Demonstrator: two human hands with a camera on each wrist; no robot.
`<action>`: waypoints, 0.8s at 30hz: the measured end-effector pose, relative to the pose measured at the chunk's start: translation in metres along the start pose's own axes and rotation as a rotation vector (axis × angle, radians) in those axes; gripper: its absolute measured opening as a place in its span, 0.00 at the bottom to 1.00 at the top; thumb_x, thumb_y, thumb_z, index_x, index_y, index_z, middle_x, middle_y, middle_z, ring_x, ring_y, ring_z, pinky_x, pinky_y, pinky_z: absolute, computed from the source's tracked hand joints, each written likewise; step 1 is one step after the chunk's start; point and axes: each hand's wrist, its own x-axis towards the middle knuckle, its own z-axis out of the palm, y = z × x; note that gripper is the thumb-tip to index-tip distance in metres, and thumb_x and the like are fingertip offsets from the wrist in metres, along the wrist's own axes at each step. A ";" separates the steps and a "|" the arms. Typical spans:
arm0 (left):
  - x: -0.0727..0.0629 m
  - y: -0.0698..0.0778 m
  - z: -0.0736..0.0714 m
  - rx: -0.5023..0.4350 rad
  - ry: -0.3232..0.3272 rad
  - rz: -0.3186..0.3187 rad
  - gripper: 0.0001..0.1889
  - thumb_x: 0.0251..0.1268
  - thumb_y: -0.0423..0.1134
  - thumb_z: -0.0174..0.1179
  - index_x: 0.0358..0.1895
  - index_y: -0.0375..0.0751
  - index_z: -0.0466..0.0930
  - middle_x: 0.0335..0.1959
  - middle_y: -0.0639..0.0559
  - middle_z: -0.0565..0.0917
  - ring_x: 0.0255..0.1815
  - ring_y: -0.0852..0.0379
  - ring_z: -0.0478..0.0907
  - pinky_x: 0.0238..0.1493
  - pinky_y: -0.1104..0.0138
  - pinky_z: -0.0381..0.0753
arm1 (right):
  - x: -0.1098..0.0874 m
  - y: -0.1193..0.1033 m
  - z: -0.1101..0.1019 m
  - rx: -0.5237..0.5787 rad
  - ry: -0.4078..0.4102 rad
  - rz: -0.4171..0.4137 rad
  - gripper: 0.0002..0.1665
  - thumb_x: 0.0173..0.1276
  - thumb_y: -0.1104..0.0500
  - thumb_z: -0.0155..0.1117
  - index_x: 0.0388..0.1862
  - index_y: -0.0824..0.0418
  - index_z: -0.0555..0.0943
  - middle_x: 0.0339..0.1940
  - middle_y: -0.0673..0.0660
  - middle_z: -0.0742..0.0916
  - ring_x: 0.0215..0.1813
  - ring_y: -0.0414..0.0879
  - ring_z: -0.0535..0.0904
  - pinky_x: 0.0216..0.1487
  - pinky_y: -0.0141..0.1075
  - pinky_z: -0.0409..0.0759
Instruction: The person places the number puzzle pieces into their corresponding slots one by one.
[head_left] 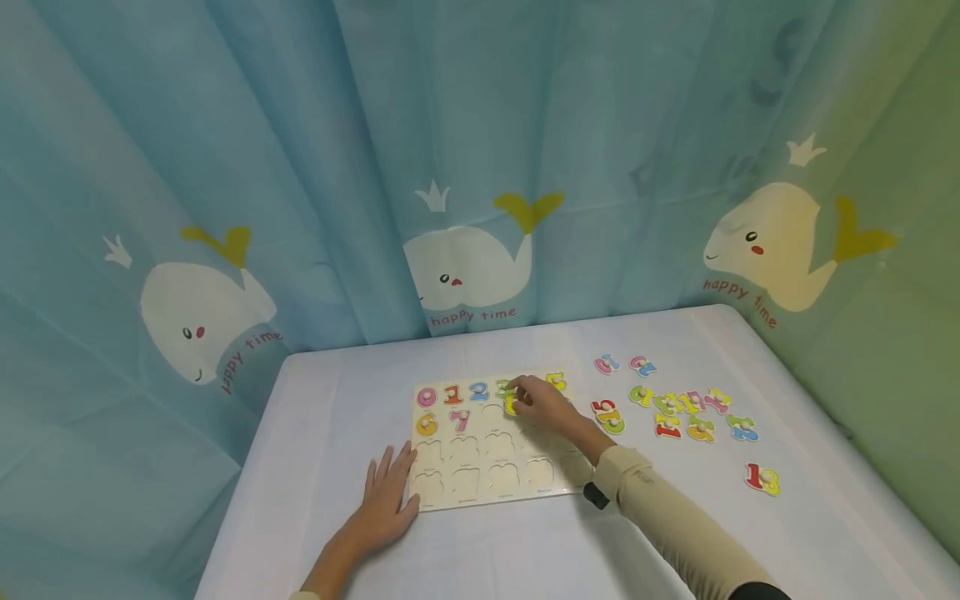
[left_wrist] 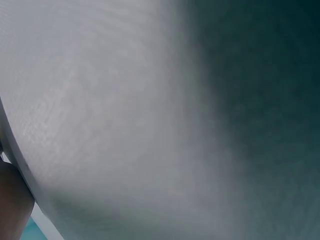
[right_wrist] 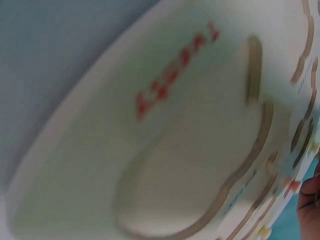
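A pale wooden number puzzle board [head_left: 480,497] lies on the table with several number pieces in its upper slots, such as the pink 0 [head_left: 426,397] and the pink 7 [head_left: 459,421]. My right hand [head_left: 546,404] is over the upper rows and pinches a yellow number piece [head_left: 510,407] beside the green piece [head_left: 503,387]; the fingers hide part of it. At the lower left, my left hand [head_left: 386,504] rests with spread fingers against the board's left edge. In the right wrist view, the board's edge [right_wrist: 75,125] fills the foreground and my right fingers show at the far right.
Loose number pieces lie on the white table to the right of the board, including a red-and-green 15 [head_left: 607,417] and a red-and-yellow 13 [head_left: 762,479]. A curtain [head_left: 622,250] with whale prints hangs behind the table. Only cloth and a sliver of hand show in the left wrist view.
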 end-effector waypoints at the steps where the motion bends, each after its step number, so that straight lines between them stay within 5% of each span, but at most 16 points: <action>1: 0.000 0.000 0.000 -0.004 0.003 0.005 0.33 0.60 0.38 0.52 0.69 0.31 0.57 0.72 0.39 0.55 0.72 0.35 0.42 0.66 0.41 0.33 | 0.000 -0.001 0.001 -0.004 -0.005 -0.020 0.17 0.63 0.65 0.63 0.51 0.64 0.78 0.34 0.50 0.80 0.35 0.43 0.74 0.39 0.37 0.75; 10: 0.003 -0.002 0.003 0.005 0.010 0.022 0.34 0.59 0.39 0.53 0.70 0.32 0.57 0.73 0.40 0.54 0.73 0.36 0.42 0.66 0.41 0.33 | 0.004 -0.011 0.013 -0.040 -0.080 0.009 0.16 0.63 0.64 0.64 0.51 0.63 0.78 0.33 0.49 0.79 0.35 0.42 0.73 0.41 0.37 0.74; 24: 0.000 -0.002 0.002 -0.009 0.003 -0.004 0.34 0.60 0.39 0.53 0.70 0.33 0.56 0.73 0.40 0.54 0.73 0.37 0.41 0.66 0.42 0.33 | 0.008 -0.023 0.035 -0.026 -0.055 -0.033 0.13 0.64 0.67 0.62 0.48 0.64 0.78 0.36 0.51 0.81 0.39 0.42 0.75 0.42 0.36 0.76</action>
